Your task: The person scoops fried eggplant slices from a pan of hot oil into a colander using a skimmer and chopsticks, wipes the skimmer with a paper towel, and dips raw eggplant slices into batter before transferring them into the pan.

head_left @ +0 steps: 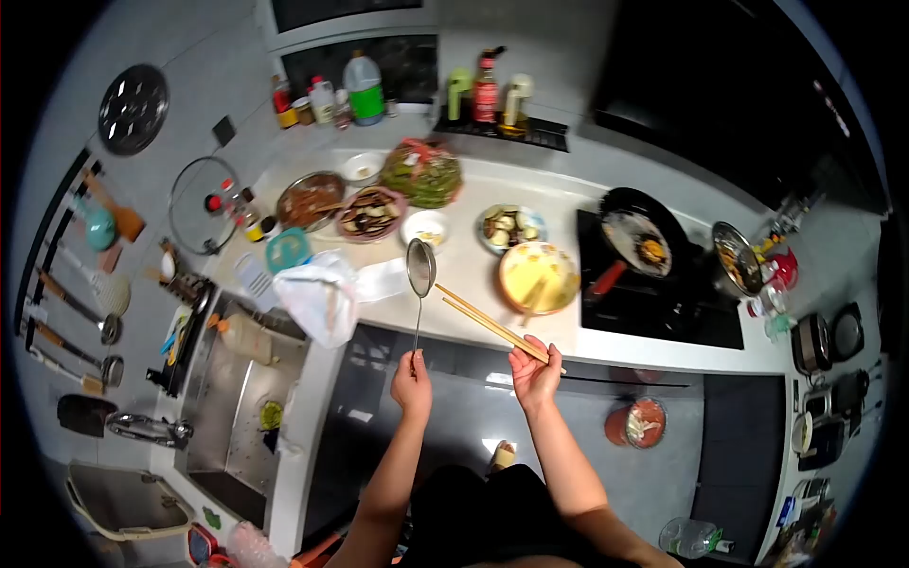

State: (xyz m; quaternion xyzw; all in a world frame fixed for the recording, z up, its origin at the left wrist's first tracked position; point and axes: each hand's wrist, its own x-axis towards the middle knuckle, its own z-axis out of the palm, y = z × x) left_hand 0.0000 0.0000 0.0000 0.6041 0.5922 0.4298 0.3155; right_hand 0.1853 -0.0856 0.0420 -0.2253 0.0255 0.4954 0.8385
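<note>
Two risks: strainer (420,268) could swing into the white bowl (425,226), being held low on its thin handle; chopsticks (511,337) could slip, gripped near the rear. Left hand (411,384) pinches the handle, right hand (538,377) the chopsticks. Strainer's fine metal mesh, round, over table (471,265); chopsticks pale, slim, tips beside it.

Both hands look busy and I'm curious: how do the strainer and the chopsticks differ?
The strainer has a round mesh head on one thin handle; the chopsticks are two straight sticks. The strainer looks grey, the chopsticks yellowish. The left hand holds the strainer, the right hand the chopsticks. Both are held by one end, away from their tips.
</note>
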